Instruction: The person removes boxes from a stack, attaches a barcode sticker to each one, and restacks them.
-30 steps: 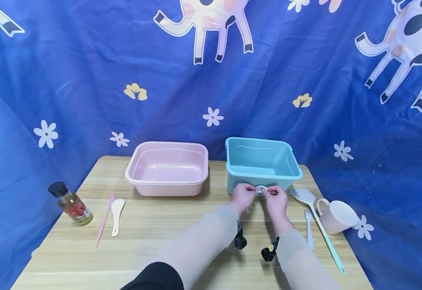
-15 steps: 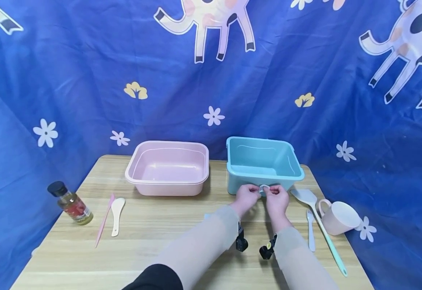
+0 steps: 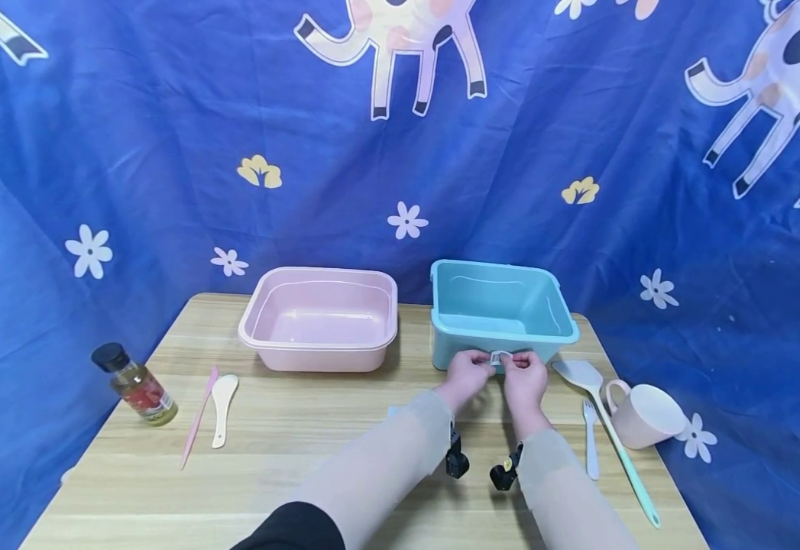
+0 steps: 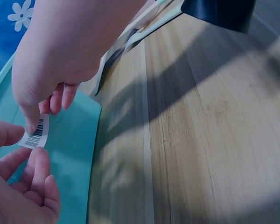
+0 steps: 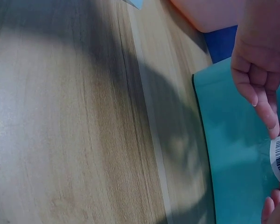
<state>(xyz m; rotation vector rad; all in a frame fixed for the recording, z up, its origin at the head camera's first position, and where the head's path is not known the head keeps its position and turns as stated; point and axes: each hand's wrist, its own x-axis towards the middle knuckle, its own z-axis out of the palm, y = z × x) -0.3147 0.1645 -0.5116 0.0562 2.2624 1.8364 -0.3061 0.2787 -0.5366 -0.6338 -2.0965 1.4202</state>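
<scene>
White barcode label (image 4: 36,136) held between my two hands, in front of the teal bin

I have the label from both ends. My left hand (image 3: 466,377) pinches it at its left end, fingers curled in, thumb and forefinger close together. My right hand (image 3: 526,382) pinches the opposite end, and my right thumb lies over part of the printed face. Neither hand is spread, and neither is nearer: both touch the label, though the right covers more of it.

The label sits at about the middle of the front wall of the teal bin (image 3: 458,342), below the rim, on the side that faces me. What matters most, I judge, is the line it makes. Its long axis runs sideways along that wall, from my left fingertips to my right ones, so it lies to the right of one grip and to the left of the other. A pull or press from either hand would act along its length, while the wall lies just beyond it. Its edge looks curved; I can't tell whether that is its cut or a bend, nor how much of its back touches the plastic.

The bin stands on the wooden table (image 3: 166,489), with the pink basin (image 3: 324,360) apart from it on my left. On my right the spatula (image 3: 580,376) lies with its blade near the bin's corner, the fork (image 3: 591,443) beside its handle and the mug (image 3: 647,416) beyond.
</scene>
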